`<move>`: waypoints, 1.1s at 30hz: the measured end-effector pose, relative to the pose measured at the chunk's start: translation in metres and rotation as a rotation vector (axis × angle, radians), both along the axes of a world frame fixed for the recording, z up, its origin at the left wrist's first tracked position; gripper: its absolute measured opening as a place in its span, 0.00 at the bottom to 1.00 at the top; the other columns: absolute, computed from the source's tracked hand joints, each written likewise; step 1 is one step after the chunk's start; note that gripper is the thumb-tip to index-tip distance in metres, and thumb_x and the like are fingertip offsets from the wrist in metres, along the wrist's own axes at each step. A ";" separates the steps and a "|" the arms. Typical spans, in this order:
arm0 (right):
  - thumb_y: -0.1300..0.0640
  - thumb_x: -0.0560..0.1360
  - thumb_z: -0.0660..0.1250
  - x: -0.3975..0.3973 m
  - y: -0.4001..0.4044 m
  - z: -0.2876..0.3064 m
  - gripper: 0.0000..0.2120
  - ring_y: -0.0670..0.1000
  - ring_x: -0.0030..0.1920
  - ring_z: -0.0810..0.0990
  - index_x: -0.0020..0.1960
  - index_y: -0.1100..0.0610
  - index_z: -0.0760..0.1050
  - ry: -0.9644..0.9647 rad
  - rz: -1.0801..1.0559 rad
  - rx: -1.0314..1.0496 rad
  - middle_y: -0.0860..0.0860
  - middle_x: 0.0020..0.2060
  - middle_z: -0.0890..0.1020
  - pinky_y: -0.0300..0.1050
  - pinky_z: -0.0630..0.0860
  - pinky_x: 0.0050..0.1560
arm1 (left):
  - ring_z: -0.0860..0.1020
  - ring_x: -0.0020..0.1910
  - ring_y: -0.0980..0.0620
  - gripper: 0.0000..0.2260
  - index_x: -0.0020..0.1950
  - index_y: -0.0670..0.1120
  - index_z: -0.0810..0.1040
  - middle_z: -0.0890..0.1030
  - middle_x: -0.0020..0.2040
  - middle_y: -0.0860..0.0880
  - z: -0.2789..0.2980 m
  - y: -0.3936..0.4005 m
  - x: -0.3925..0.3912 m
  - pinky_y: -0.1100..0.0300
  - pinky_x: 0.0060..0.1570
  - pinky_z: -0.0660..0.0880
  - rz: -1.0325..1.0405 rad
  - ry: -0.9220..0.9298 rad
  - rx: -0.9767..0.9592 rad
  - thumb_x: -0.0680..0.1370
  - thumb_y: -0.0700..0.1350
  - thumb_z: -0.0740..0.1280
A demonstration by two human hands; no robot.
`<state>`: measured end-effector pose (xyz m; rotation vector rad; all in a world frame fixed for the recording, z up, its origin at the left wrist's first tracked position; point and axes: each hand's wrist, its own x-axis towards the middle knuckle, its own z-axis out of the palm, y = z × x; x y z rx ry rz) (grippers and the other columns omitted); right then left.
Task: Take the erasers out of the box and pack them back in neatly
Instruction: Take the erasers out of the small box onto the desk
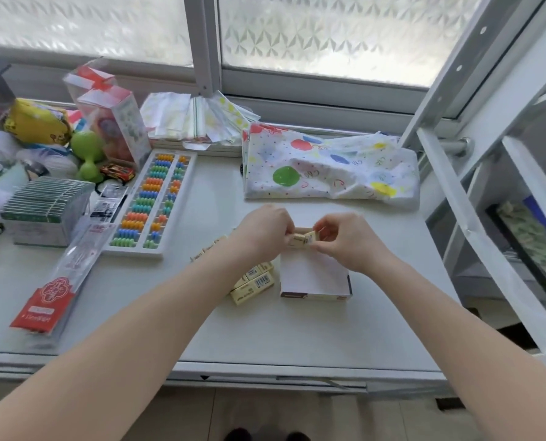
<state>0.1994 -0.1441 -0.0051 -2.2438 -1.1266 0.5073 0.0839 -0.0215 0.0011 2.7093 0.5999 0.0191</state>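
Erasers, small pale-yellow blocks in printed barcode sleeves: one [303, 240] is held up between both hands, above the far edge of the small open cardboard box [314, 276] with a white interior and dark outer rim. Left hand [263, 232] has its grip closed on the eraser's left end; right hand [345, 240] pinches the right end, thumb and fingertips [320, 230] curled around it. Whether a second eraser sits behind the held one cannot be told.

Box rests on the white counter [201, 218], directly below the right hand; what shows of its interior is bare white. Loose pile of the same yellow erasers [255, 285] lies on the counter just left of the box, partly hidden by the left forearm; a few more [206, 249] show beyond the forearm.

Elsewhere on the counter: white-framed abacus with multicoloured beads [152, 203] to the left, well apart from the box; red-and-clear long packet [60, 281] nearer the front edge; white cloth with coloured balloon print [329, 167] at the back.
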 end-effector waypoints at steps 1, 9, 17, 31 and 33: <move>0.61 0.66 0.75 0.000 0.001 -0.001 0.09 0.51 0.39 0.81 0.46 0.57 0.80 -0.004 0.005 0.008 0.51 0.36 0.81 0.42 0.77 0.44 | 0.75 0.51 0.46 0.11 0.47 0.45 0.84 0.80 0.48 0.45 -0.002 0.001 0.000 0.53 0.47 0.75 0.000 -0.006 0.012 0.77 0.42 0.62; 0.57 0.67 0.75 0.009 0.007 0.003 0.09 0.52 0.40 0.77 0.43 0.62 0.82 -0.178 0.048 -0.102 0.54 0.39 0.80 0.45 0.75 0.44 | 0.76 0.48 0.46 0.08 0.44 0.42 0.83 0.77 0.50 0.47 -0.012 -0.002 0.000 0.57 0.37 0.69 0.026 -0.003 0.076 0.70 0.40 0.65; 0.64 0.68 0.67 0.002 0.009 -0.001 0.06 0.51 0.42 0.77 0.41 0.54 0.76 -0.214 0.089 -0.143 0.49 0.36 0.79 0.46 0.77 0.47 | 0.77 0.49 0.46 0.13 0.52 0.45 0.81 0.82 0.48 0.47 -0.008 -0.004 0.002 0.56 0.42 0.74 0.048 -0.066 0.018 0.69 0.38 0.65; 0.59 0.74 0.65 -0.062 0.089 0.014 0.16 0.54 0.59 0.76 0.61 0.55 0.74 -0.406 0.450 -0.246 0.53 0.59 0.77 0.49 0.75 0.57 | 0.79 0.48 0.52 0.19 0.60 0.50 0.77 0.79 0.54 0.51 0.015 0.057 -0.071 0.53 0.51 0.79 0.294 0.229 -0.075 0.70 0.53 0.71; 0.60 0.74 0.62 -0.069 0.101 0.003 0.13 0.55 0.56 0.77 0.59 0.59 0.75 -0.466 0.486 -0.310 0.55 0.57 0.76 0.48 0.75 0.52 | 0.81 0.46 0.51 0.18 0.59 0.49 0.77 0.80 0.54 0.49 0.002 0.053 -0.071 0.53 0.49 0.80 0.310 0.209 -0.049 0.71 0.54 0.69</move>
